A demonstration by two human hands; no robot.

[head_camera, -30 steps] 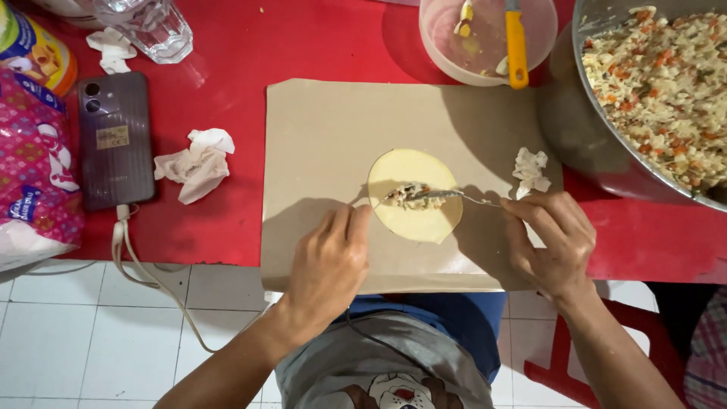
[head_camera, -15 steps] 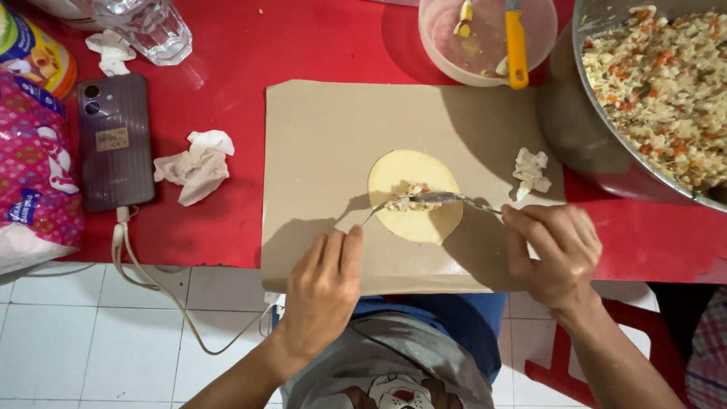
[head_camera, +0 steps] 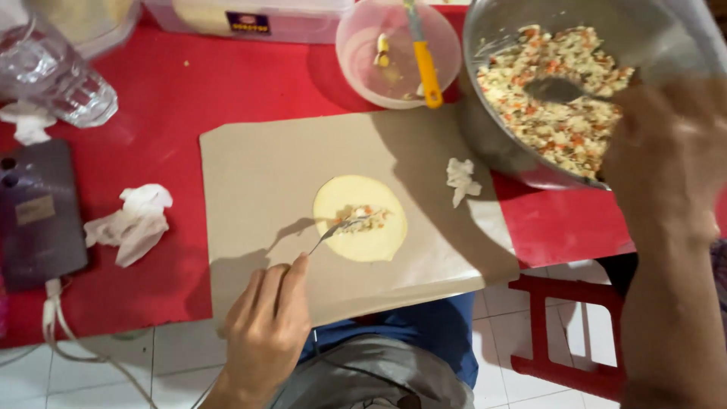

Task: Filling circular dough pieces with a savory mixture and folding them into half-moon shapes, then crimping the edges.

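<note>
Below, red table, brown paper sheet, white tiled floor.

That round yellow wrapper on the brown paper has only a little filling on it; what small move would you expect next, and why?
Probably carrying a spoonful across to the wrapper. The right hand has a spoon in the metal bowl of chopped filling, while the left hand rests a fork on the small heap already there.

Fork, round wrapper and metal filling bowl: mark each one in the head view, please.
fork [head_camera: 327, 236]: head view, on its thin metal neck.
round wrapper [head_camera: 371, 244]: head view, on bare dough below the filling.
metal filling bowl [head_camera: 485, 140]: head view, on its left outer wall.
</note>
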